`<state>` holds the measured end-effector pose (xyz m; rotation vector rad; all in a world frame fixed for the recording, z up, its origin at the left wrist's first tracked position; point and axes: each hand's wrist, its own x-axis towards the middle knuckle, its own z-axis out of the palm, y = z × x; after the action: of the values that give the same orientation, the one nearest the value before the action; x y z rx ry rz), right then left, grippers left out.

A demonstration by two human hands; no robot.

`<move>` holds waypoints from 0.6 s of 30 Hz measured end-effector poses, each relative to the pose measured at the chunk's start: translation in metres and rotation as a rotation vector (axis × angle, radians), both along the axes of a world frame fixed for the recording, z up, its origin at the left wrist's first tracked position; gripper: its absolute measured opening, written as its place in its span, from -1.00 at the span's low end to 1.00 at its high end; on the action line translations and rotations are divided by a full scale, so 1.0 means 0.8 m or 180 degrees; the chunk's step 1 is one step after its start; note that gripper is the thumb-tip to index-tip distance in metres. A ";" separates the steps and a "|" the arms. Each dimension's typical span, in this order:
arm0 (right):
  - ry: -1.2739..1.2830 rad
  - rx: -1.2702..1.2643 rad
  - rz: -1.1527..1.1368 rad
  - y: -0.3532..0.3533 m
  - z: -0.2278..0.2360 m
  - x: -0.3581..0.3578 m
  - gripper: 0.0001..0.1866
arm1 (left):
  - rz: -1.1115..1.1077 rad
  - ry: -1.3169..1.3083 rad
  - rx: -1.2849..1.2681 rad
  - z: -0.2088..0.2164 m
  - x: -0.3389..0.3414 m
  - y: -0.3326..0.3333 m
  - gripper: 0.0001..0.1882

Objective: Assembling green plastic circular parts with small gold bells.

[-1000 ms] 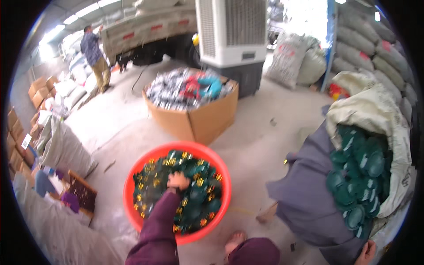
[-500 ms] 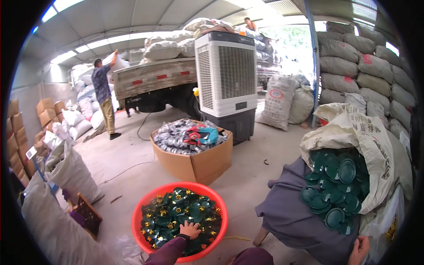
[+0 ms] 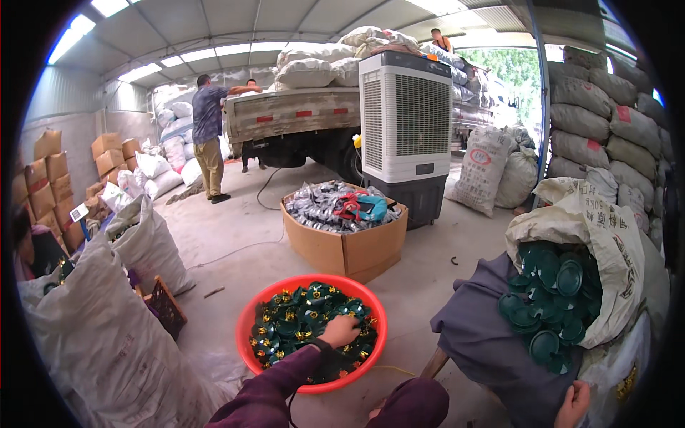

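At six o'clock, dark-green plastic pieces with shiny gold fittings (image 3: 289, 322) are heaped in a round red-orange plastic tub (image 3: 244, 337). At the tub's three o'clock, the bare left hand (image 3: 340, 332) is laid, fingers partly bent among the pieces; whether one is gripped cannot be told. Pieces are best pinched lightly from the top, so that neighbours are not snagged. Toward five o'clock, the bare right hand (image 3: 574, 406) is half curled beside a grey-purple cloth (image 3: 474, 324); any hold is hidden. Since half a second ago, the left hand has been shifted from near the tub's middle toward its three o'clock rim.
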<state>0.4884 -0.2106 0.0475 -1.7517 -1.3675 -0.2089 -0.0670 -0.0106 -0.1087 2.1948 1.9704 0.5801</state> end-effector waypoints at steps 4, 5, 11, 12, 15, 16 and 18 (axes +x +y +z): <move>-0.0011 -0.0148 -0.0041 -0.009 0.003 -0.004 -0.80 | -0.0777 -0.0832 0.1050 0.077 0.098 -0.006 -0.74; 0.0034 -0.0194 -0.0142 -0.017 -0.001 0.003 -0.81 | -0.1104 -0.0961 0.1161 0.093 0.136 0.001 -0.73; 0.0205 0.0472 0.0376 -0.025 -0.005 -0.009 -0.87 | -0.2122 -0.1976 0.1259 0.180 0.274 -0.038 -0.75; -0.0076 0.0250 0.0517 -0.022 0.021 -0.036 -0.86 | -0.2131 -0.2002 0.1499 0.187 0.269 -0.044 -0.78; -0.0095 0.0379 0.0758 -0.043 0.048 -0.043 -0.90 | -0.2200 -0.2466 0.1176 0.187 0.306 -0.039 -0.90; -0.0106 0.0355 0.0525 -0.062 0.057 -0.029 -0.90 | -0.2242 -0.2512 0.1127 0.186 0.322 -0.038 -0.93; -0.0124 0.0370 -0.0100 -0.094 0.070 -0.004 -0.90 | -0.2419 -0.2515 0.0962 0.185 0.355 -0.044 -0.93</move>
<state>0.4849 -0.2858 0.1036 -1.6809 -1.3296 -0.3348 0.2167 -0.0457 0.0392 2.1238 0.6372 1.3604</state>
